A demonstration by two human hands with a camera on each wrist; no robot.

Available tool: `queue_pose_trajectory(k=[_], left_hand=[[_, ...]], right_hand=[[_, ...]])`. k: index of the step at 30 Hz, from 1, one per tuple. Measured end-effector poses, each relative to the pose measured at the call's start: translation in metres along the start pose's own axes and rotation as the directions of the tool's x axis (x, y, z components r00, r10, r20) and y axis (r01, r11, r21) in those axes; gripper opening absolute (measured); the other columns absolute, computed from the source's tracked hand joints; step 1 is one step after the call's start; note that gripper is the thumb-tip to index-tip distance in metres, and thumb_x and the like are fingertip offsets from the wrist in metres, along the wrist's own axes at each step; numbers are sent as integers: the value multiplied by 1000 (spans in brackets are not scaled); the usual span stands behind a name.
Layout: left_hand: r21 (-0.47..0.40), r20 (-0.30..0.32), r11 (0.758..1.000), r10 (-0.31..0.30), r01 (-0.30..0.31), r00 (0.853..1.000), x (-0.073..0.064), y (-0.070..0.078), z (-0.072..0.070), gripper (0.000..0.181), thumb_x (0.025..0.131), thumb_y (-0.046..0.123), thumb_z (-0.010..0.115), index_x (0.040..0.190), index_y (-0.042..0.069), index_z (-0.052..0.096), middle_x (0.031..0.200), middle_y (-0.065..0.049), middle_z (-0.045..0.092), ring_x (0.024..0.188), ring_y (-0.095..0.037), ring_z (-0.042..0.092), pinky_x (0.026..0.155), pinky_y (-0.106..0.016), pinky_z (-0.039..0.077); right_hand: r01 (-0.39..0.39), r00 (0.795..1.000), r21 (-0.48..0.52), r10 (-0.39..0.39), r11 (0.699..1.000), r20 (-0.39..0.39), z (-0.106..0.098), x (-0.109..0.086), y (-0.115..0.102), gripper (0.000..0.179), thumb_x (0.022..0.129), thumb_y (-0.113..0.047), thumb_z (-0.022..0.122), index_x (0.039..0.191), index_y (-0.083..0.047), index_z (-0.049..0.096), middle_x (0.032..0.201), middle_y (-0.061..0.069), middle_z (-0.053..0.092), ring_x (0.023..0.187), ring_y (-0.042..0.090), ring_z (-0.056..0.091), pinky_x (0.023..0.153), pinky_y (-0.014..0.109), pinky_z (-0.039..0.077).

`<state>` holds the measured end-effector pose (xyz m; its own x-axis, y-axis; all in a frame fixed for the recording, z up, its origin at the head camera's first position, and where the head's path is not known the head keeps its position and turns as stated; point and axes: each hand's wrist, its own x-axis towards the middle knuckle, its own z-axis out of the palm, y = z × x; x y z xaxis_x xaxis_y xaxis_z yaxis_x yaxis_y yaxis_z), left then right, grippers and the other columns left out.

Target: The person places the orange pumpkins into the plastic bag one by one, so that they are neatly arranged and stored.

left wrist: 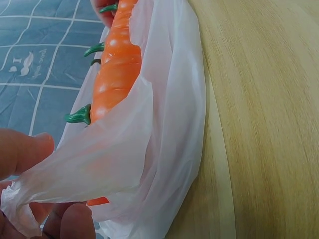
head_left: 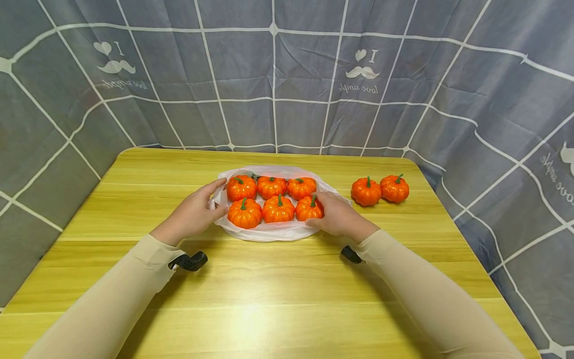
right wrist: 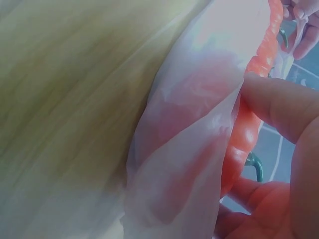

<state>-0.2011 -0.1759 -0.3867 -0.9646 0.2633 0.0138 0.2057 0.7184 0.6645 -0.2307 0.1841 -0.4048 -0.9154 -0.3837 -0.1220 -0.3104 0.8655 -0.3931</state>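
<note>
While the left hand (head_left: 193, 212) pinches the gathered film at the left end of the white plastic bag (head_left: 264, 234), the right hand (head_left: 338, 214) is positioned at the opposite end of the bag. The left grip is narrow, with film held between thumb and fingers. The right grip is curved about the front-right pumpkin (head_left: 307, 210), thumb toward the near side and fingers toward the far side; the thumb tip also touches the edge of the bag. Whether film is pinched on this side as well cannot be determined.

The bag rests on the worktop (head_left: 278, 299), mouth upward. Six orange pumpkins (head_left: 278, 209) sit within it, arranged in two rows of three, including the one in the right grip. Green stems (head_left: 244, 203) on the near row point upward.

Two loose pumpkins (head_left: 366, 192) stand side by side on the worktop, to the right of the bag. Beige sleeves (head_left: 103, 294) cover both forearms, and a black fitting (head_left: 190, 262) is visible at the left wrist. Beyond the worktop hangs a grey curtain (head_left: 242, 65) with a white grid and mirrored lettering.
</note>
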Motion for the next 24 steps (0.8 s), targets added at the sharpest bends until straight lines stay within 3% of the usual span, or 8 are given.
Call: queue_pose_trajectory(k=[4, 15, 19, 24], left_hand=[[10, -6, 1000, 8, -8, 1000, -1, 1, 0, 78, 100, 20, 68, 166, 7, 29, 167, -24, 37, 99, -31, 55, 77, -35, 47], [7, -4, 1000, 12, -12, 1000, -1, 1, 1, 77, 101, 20, 66, 167, 7, 28, 169, -23, 35, 124, -37, 53, 97, -48, 49], [14, -2, 1000, 10, -10, 1000, -1, 1, 2, 77, 101, 20, 66, 167, 6, 27, 169, -23, 35, 117, -36, 55, 91, -44, 50], [19, -2, 1000, 14, -14, 1000, -1, 0, 2, 77, 101, 20, 66, 166, 6, 28, 168, -24, 36, 102, -32, 58, 81, -38, 51]], right_hand=[[-3, 1000, 9, 3, 1000, -14, 1, -1, 1, 92, 93, -40, 79, 164, -3, 32, 166, 22, 39, 153, 42, 38, 127, 55, 29], [27, 998, 24, -26, 999, -53, -7, -9, -2, 98, 91, -43, 82, 166, -5, 29, 166, 20, 41, 153, 42, 38, 127, 55, 30], [27, 992, 64, -18, 998, -124, -18, -17, -7, 88, 95, -42, 77, 163, -5, 36, 164, 19, 44, 150, 42, 42, 124, 57, 34], [23, 958, 110, 9, 994, -286, -38, -22, 1, 73, 100, -41, 71, 158, -6, 44, 162, 19, 47, 141, 42, 51, 116, 59, 43]])
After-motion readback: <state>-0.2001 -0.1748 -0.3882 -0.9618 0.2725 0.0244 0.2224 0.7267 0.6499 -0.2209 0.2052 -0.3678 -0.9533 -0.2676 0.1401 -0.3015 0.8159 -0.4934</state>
